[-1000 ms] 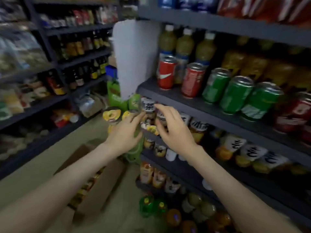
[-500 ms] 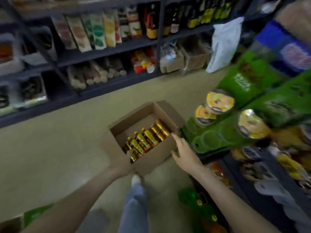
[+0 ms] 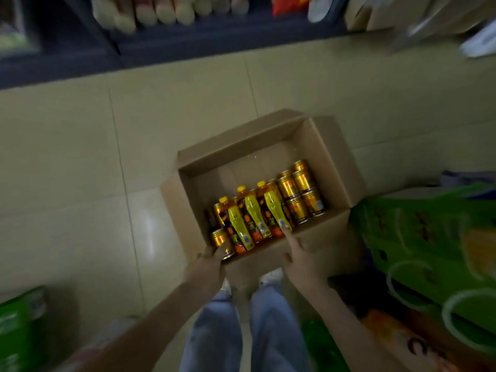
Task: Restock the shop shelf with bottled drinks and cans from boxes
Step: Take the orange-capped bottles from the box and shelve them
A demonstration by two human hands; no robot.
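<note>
Both hands have moved to the box's [image 3: 241,146] near wall. The right hand [image 3: 302,255], fingers straight, touches a bottle [image 3: 273,208]. The left hand [image 3: 208,267] is at a can [image 3: 220,237], its grip unclear. The drinks lie in the box on the floor [image 3: 80,157].

box [image 3: 243,157]: brown cardboard, flaps folded open, set on the floor at frame centre.
bottles [image 3: 255,214]: three seen; yellow caps, yellow and orange labels; laid on their sides, side by side, in the near half of the box, caps toward the top of the frame.
cans [image 3: 302,193]: gold, stacked at the box's right end, touching the bottles.
left-end cans [image 3: 220,236]: gold, partly hidden by the bottles.
</note>
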